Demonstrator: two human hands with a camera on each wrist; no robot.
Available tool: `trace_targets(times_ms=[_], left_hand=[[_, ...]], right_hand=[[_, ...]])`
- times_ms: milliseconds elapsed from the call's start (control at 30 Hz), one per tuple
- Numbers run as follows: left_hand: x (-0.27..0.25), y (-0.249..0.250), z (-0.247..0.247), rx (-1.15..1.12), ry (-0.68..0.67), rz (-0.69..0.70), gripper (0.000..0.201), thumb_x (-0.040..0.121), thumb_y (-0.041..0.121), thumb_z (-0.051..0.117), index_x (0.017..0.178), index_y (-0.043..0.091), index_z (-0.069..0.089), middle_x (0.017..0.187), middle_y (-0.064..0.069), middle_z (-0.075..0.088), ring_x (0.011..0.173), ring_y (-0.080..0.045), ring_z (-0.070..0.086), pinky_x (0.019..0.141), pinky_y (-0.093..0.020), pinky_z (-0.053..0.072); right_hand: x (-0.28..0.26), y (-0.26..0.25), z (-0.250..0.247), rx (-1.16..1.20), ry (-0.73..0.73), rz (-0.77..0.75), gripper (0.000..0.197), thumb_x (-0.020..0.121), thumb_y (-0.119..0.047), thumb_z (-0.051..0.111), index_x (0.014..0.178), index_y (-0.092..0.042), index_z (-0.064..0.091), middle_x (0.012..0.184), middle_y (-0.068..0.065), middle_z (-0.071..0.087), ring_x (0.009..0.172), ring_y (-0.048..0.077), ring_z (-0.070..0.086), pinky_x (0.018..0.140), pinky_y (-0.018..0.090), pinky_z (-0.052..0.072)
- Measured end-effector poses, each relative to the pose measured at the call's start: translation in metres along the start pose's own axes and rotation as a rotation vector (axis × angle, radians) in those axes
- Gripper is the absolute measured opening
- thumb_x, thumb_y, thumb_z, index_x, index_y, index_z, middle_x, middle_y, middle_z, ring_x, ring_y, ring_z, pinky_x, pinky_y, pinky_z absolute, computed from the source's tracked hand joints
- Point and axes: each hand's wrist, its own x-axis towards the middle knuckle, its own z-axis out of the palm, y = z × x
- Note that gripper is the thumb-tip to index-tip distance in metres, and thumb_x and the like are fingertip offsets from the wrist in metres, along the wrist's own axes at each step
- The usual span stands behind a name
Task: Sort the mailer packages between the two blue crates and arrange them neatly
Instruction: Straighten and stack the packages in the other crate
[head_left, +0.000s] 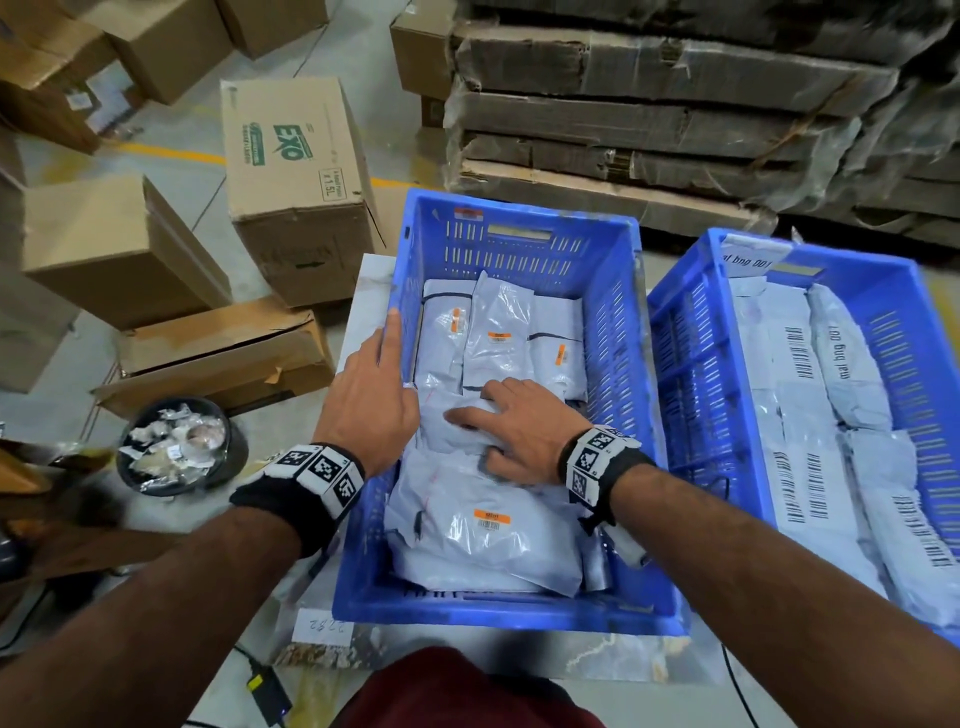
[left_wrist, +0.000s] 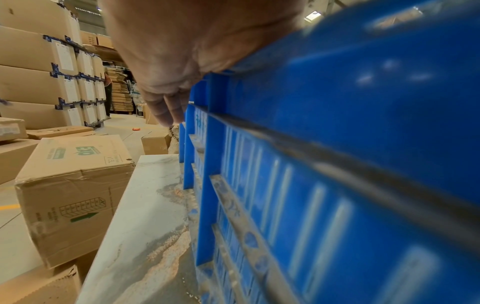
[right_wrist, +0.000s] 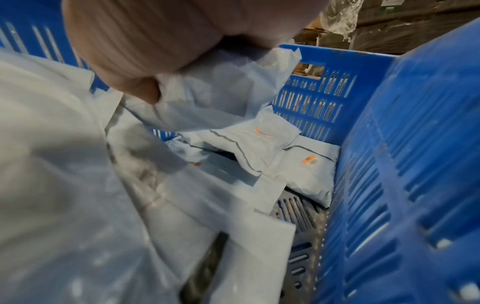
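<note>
Mailer package (head_left: 457, 431) in left crate (head_left: 618, 332), under right grip (head_left: 511, 431).

Grey mailer packages (head_left: 483, 530) filling two side-by-side blue crates (head_left: 621, 322), seemingly overlapping.

I'm seeing two slotted blue plastic crates (head_left: 613, 322) (head_left: 691, 332), pale grey plastic mailers (head_left: 483, 540) with orange stickers (head_left: 491, 516), black barcodes (head_left: 802, 358), checkered black-and-white wristbands (head_left: 322, 470).
</note>
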Motion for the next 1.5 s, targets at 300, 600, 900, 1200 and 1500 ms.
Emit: trace_targets(times_ms=[300, 600, 900, 1200, 1500], left_hand=[[0.0, 0.0, -0.002, 0.001, 0.0, 0.004, 0.086, 0.082, 0.028, 0.035, 0.161, 0.01, 0.007, 0.143, -0.019, 0.045, 0.11, -0.039, 0.052, 0.094, -0.049, 0.046], [0.001, -0.005, 0.003, -0.013, 0.029, 0.044, 0.084, 0.09, 0.015, 0.05, 0.161, 0.012, 0.006, 0.135, -0.016, 0.05, 0.104, -0.033, 0.053, 0.09, -0.046, 0.047], [0.007, -0.014, 0.012, -0.069, 0.036, 0.057, 0.085, 0.085, 0.031, 0.037, 0.162, 0.014, 0.006, 0.14, -0.02, 0.05, 0.117, -0.037, 0.053, 0.097, -0.049, 0.048], [0.007, -0.015, 0.011, -0.092, 0.026, 0.069, 0.087, 0.081, 0.029, 0.037, 0.162, 0.013, 0.007, 0.129, -0.019, 0.054, 0.11, -0.032, 0.052, 0.093, -0.045, 0.045], [0.006, -0.01, 0.009, -0.092, -0.003, 0.062, 0.086, 0.083, 0.024, 0.039, 0.162, 0.014, 0.005, 0.118, -0.012, 0.053, 0.095, -0.014, 0.042, 0.083, -0.035, 0.04]], right_hand=[[-0.008, 0.016, -0.011, 0.353, 0.275, 0.259, 0.054, 0.086, -0.039, 0.05, 0.137, -0.022, 0.052, 0.121, 0.004, 0.057, 0.107, 0.027, 0.057, 0.091, 0.042, 0.048], [0.021, 0.031, -0.004, 0.371, 0.443, 0.901, 0.063, 0.093, -0.031, 0.057, 0.15, -0.029, 0.031, 0.123, 0.012, 0.038, 0.098, 0.036, 0.057, 0.084, 0.047, 0.055], [0.052, 0.052, 0.038, 0.277, 0.14, 1.094, 0.058, 0.094, -0.024, 0.056, 0.148, -0.033, 0.036, 0.158, 0.028, 0.007, 0.143, 0.044, 0.022, 0.113, 0.047, 0.029], [0.072, 0.081, 0.038, 0.192, 0.293, 1.137, 0.057, 0.096, -0.008, 0.049, 0.148, -0.024, 0.036, 0.16, 0.027, 0.01, 0.14, 0.039, 0.028, 0.108, 0.046, 0.038], [0.064, 0.085, 0.061, 0.21, -0.04, 1.038, 0.1, 0.087, -0.027, 0.056, 0.157, -0.018, -0.015, 0.161, 0.024, -0.02, 0.15, 0.04, -0.015, 0.12, 0.054, -0.003]])
